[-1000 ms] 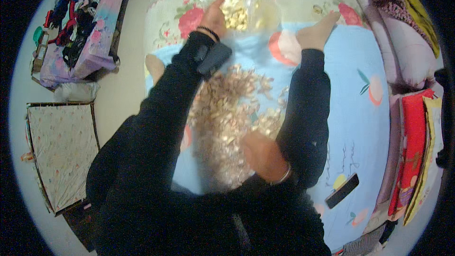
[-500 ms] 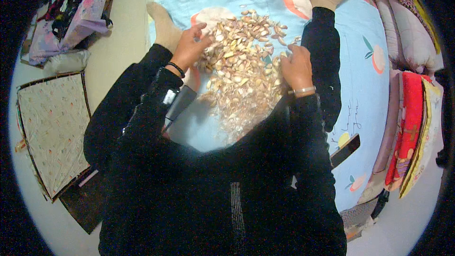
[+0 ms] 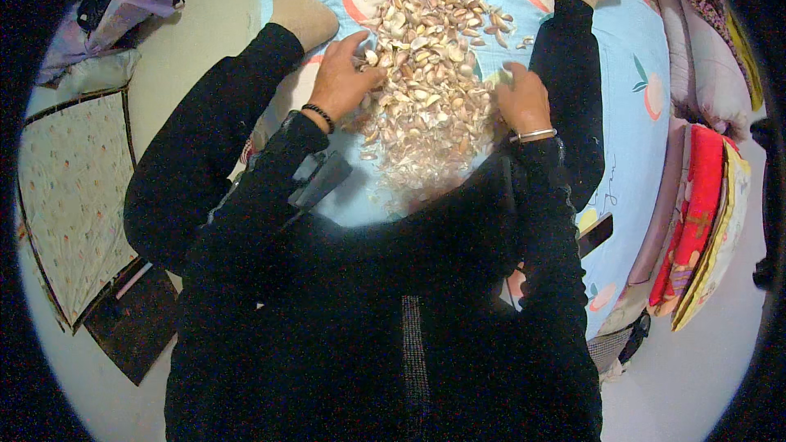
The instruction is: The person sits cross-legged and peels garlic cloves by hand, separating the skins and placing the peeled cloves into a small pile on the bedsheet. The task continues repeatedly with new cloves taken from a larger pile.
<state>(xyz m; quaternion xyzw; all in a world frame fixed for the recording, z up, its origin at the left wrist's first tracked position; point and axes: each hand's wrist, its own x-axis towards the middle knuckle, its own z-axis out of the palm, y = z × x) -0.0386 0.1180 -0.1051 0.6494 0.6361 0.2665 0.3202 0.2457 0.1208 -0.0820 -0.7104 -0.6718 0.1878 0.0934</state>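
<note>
A long heap of garlic cloves (image 3: 430,53) lies on a light blue printed cloth (image 3: 626,143) between my outstretched legs. Thin papery garlic skins (image 3: 422,172) gather at its near end. At the heap's left edge is my left hand (image 3: 342,80), its thumb and fingers spread, the fingertips beside the outer cloves. My right hand (image 3: 525,102) rests along the right edge with loosely bent fingers, thumb apart; no held clove shows. Part of its fingers' underside is hidden.
A dark phone (image 3: 596,235) lies by my right forearm. Folded red (image 3: 692,205) and yellow fabrics are stacked on the right. A patterned board with a dark edge (image 3: 78,205) stands on the left. My socked feet (image 3: 301,15) flank the far end.
The view has shifted, so the heap sits higher and the pale-filled bag at the far end is out of sight. Both hands have come nearer to me along the heap's sides.
</note>
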